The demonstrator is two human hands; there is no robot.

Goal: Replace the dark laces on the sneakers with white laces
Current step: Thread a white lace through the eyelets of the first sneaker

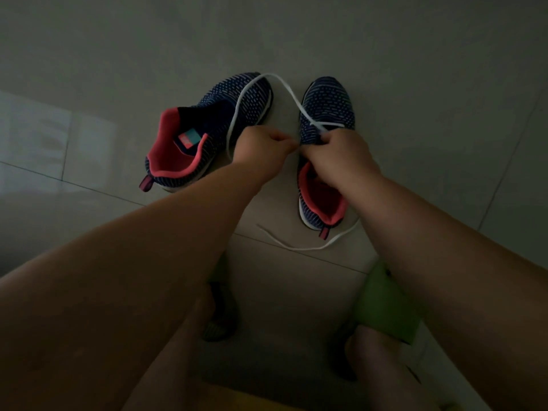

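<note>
Both hands [299,149] pinch white lace [284,84] over right sneaker [326,114].

A pale tiled floor [415,69] was seen. Two dark sneakers were set on it side by side, apart: the left sneaker [207,132] and the right sneaker [326,114]. A white lace [308,248] was trailed across the tiles behind the right heel.
</note>
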